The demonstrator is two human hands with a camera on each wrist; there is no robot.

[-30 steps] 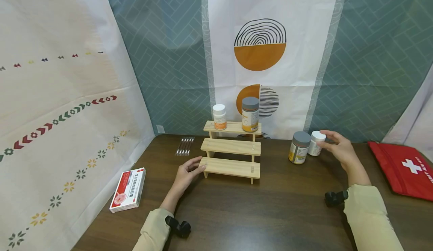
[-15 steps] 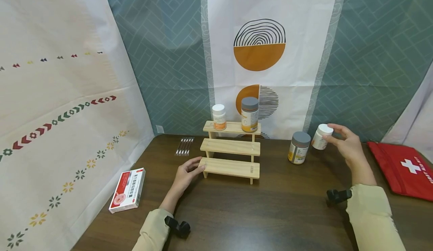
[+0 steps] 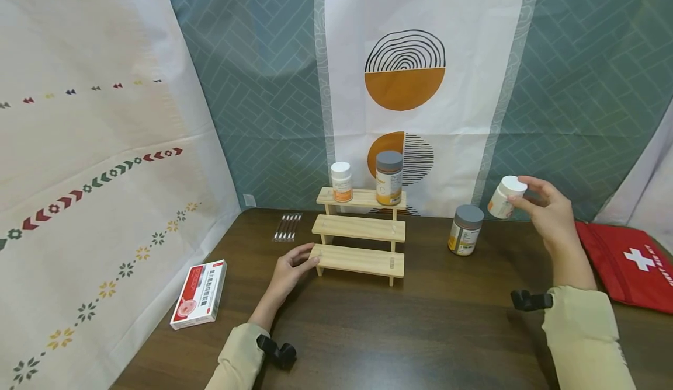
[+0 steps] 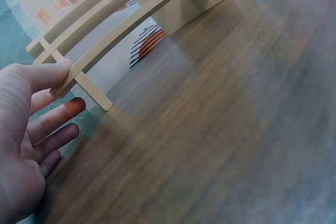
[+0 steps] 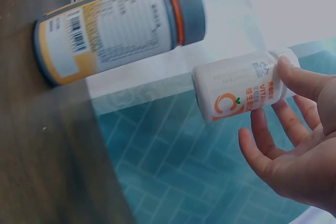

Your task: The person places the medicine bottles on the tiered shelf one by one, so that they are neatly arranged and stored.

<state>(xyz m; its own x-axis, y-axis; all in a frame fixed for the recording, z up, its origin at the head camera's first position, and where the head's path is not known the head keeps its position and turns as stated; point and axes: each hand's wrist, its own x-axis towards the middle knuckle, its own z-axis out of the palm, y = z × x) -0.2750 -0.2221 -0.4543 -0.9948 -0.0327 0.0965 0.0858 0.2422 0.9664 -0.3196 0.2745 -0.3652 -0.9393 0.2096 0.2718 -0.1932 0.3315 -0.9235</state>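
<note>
In the head view, my right hand (image 3: 552,212) holds a white vitamin bottle (image 3: 507,197) up off the table by its cap end, slightly tilted. The right wrist view shows the thumb on the cap of that vitamin bottle (image 5: 236,86) and an orange C on its label. Left of it a grey-lidded jar (image 3: 465,230) stands on the table. My left hand (image 3: 288,270) pinches the left end of the lowest step of a three-tier wooden stand (image 3: 363,260). In the left wrist view its thumb (image 4: 50,74) lies on that step, the other fingers spread below.
On the top step stand another white bottle (image 3: 342,183) and another grey-lidded jar (image 3: 389,178). A pack of cotton swabs (image 3: 287,227) and a red-and-white medicine box (image 3: 200,295) lie to the left. A red first aid pouch (image 3: 625,267) lies at the right. Fabric hangs behind.
My right hand has lifted the white vitamin bottle off the table, from beside the grey-lidded jar, up and to the right, tilting it. My left hand stays at the stand.
</note>
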